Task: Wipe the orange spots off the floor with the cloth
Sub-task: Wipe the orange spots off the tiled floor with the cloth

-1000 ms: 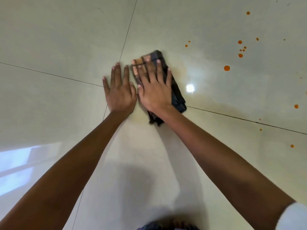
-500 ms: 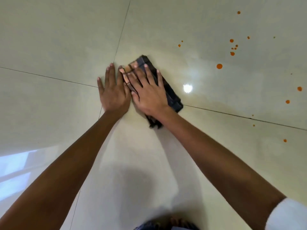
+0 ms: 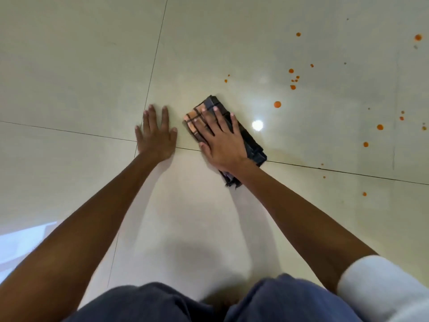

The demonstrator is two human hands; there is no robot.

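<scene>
A folded dark checked cloth (image 3: 255, 145) with an orange-stained corner lies flat on the glossy cream floor tile (image 3: 232, 43). My right hand (image 3: 220, 140) presses down on it, palm flat and fingers spread. My left hand (image 3: 155, 133) rests flat on the bare floor just to its left, a small gap between the two hands. Several orange spots lie to the right of the cloth: the nearest large orange spot (image 3: 277, 104), a cluster of orange spots (image 3: 293, 81) farther back, and scattered orange spots (image 3: 380, 127) toward the right edge.
Dark grout lines (image 3: 348, 171) cross the floor under the hands. A bright lamp reflection (image 3: 257, 125) shines just right of the cloth. My knees in dark blue trousers (image 3: 278, 300) fill the bottom edge, and a window reflection (image 3: 18, 245) shows at the lower left.
My right hand has slid the cloth to the right, away from my left hand, opening a gap between them. The camera has pulled back, so my knees now show.
</scene>
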